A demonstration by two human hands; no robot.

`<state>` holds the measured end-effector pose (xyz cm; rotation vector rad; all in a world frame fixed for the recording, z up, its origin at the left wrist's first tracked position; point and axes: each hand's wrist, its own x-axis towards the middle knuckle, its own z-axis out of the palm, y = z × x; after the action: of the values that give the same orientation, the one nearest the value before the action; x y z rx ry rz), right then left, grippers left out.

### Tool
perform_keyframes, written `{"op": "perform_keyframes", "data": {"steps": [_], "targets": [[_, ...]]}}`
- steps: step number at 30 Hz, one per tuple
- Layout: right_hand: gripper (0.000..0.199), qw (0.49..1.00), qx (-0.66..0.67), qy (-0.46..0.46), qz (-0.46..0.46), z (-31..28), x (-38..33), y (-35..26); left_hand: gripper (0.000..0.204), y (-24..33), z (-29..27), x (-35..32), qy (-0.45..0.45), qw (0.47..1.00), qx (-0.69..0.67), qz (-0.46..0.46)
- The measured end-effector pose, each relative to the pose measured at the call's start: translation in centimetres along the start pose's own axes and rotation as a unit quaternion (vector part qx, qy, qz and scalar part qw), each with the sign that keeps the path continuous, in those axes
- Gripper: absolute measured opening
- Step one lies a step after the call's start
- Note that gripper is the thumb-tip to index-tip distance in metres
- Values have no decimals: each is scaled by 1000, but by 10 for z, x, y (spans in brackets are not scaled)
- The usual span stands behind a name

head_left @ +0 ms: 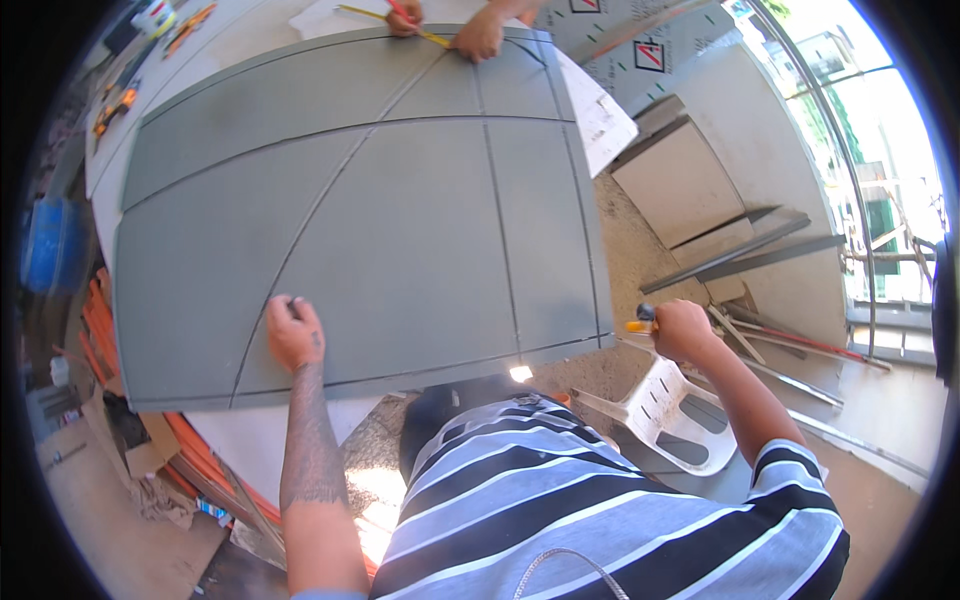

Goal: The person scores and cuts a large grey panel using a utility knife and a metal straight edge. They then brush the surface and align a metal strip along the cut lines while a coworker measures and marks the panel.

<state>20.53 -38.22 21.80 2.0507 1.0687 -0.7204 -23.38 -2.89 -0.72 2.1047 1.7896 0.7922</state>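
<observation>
A large grey panel (pixel 430 220) lies before me, crossed by dark straight lines and one long slanting line. My left hand (pixel 296 336) rests over its near left part, beside the slanting line, with fingers curled round a small dark object (pixel 293 307) that I cannot name. Off the panel's near right corner, my right hand (pixel 682 330) is closed on a tool with a dark rounded end and a yellow part (pixel 640 326). At the far edge, another person's hands (pixel 478 36) hold a yellow tape measure (pixel 436 40) and a red pencil-like stick (pixel 403 12) against the panel.
A white plastic chair (pixel 640 410) stands at near right. Boards (pixel 680 180) and metal bars (pixel 740 250) lean or lie further right. Orange tubes (pixel 190 450) are stacked below the table's left side. An orange and black power tool (pixel 117 108) lies at far left, near a blue barrel (pixel 52 245).
</observation>
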Motion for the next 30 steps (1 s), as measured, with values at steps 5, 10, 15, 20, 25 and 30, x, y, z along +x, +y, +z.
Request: {"op": "perform_keyframes", "data": {"steps": [5, 10, 15, 20, 25, 30], "targets": [[35, 927, 224, 131, -272, -6, 3, -196, 25, -1, -24, 7, -92, 986, -127, -58], [29, 717, 405, 82, -562, -78, -50, -331, 32, -31, -125, 0, -160, 926, -318, -126], [30, 800, 299, 157, -496, -84, -34, -364, 31, -154, -224, -74, 43, 934, -299, -189], [34, 757, 346, 77, -549, -109, -52, -407, 39, -238, -272, -233, 171, 910, -194, -323], [32, 811, 343, 319, -351, -223, 110, -305, 33, -309, -259, -401, 145, 911, -56, -383], [30, 850, 354, 250, -300, -241, 189, -324, 24, -289, -197, -501, 124, 757, -354, -534]]}}
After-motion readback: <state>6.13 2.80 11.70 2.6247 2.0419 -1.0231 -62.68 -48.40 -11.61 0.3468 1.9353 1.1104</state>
